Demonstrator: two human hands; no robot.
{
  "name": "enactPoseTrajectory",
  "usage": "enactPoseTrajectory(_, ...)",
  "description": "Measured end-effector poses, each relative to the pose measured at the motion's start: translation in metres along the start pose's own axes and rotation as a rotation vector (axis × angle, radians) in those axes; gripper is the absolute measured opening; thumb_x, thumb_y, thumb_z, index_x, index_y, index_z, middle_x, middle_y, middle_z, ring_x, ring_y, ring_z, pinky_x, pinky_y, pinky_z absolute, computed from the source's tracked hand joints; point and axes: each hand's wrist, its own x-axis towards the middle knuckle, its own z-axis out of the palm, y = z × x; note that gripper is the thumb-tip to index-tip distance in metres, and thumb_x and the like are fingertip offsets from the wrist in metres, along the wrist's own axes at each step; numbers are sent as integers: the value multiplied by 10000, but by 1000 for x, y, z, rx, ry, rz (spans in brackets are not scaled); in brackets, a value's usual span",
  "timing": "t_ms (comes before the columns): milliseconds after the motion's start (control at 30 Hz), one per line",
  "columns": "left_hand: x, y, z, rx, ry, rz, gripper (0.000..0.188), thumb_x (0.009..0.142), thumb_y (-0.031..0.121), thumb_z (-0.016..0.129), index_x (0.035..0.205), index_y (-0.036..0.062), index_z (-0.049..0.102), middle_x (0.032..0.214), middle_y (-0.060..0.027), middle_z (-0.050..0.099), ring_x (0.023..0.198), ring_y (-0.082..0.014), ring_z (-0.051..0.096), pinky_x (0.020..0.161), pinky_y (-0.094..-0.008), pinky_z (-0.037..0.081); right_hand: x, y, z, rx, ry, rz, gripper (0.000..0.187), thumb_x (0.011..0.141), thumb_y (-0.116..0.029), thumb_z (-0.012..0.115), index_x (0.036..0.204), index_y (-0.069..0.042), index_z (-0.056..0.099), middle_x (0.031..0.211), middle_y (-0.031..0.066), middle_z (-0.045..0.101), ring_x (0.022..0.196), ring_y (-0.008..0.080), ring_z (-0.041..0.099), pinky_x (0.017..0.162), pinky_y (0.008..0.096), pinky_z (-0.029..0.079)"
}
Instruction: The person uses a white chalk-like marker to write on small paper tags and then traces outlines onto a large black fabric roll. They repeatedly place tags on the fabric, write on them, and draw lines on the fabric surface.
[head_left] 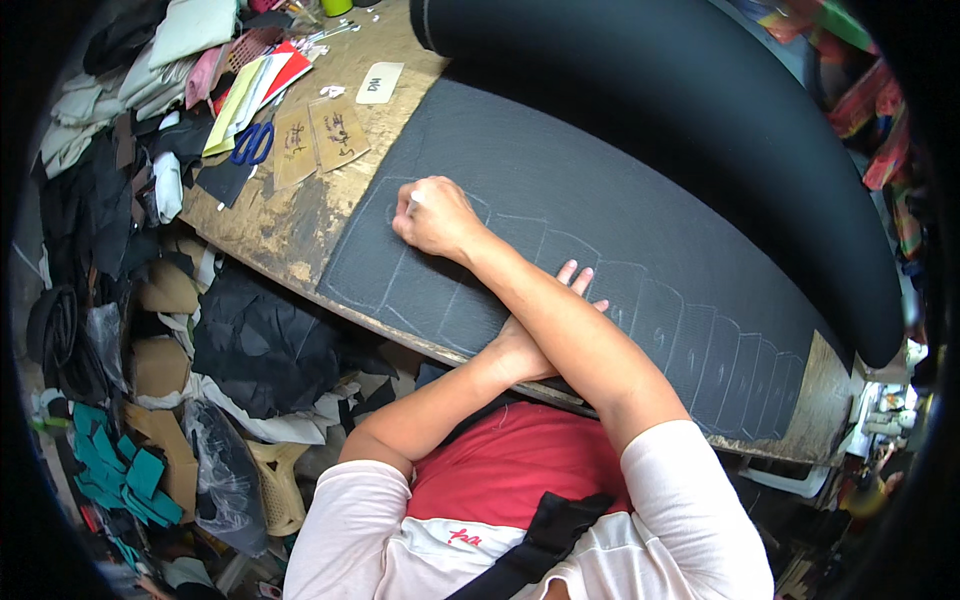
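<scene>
Black fabric sheet [560, 200] flat on the wooden worktable [290, 225], chalk outlines [690, 340] nearly across it
Row of outlines runs from right edge to the left end; right hand [432, 215] closed on a white chalk piece [413, 199], marking the leftmost shape. Left hand [545, 335] open, flat on the fabric, mostly under the right forearm. Rolled stock [700, 100] behind untouched

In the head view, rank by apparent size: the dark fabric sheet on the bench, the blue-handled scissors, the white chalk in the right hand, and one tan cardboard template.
1. Dark fabric sheet
2. Tan cardboard template
3. Blue-handled scissors, somewhat smaller than the template
4. White chalk, mostly hidden in the right hand
</scene>
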Motion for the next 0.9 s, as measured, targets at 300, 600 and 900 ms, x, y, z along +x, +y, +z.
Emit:
enactPoseTrajectory(300, 9, 11, -32, -44, -224, -120, 829, 715, 617, 634, 1369, 146, 440, 1485, -174, 268, 1400, -347, 174, 998, -747, 48, -80, 46, -119, 132, 194, 352, 284, 804, -288, 653, 731, -15, 681, 624, 137, 636, 611, 241, 645, 597, 365, 501)
enactPoseTrajectory(600, 29, 31, -53, -3, -263, -229, 809, 636, 562, 740, 1310, 175, 516, 1432, -157, 368, 1363, -333, 273, 1016, -707, 144, -283, 99, -209, -357, 225, 818, 480, 661, -364, 806, 906, 25, 668, 702, 166, 658, 700, 286, 664, 660, 391, 507)
enactPoseTrajectory(900, 130, 101, -19, -85, -267, -48, 806, 702, 487, 735, 1353, 111, 442, 1394, -235, 369, 1326, -380, 319, 1026, -633, 218, -399, 145, -220, -387, 677, 547, 458, 642, -327, 810, 957, -27, 666, 892, 135, 644, 872, 286, 614, 764, 396, 485)
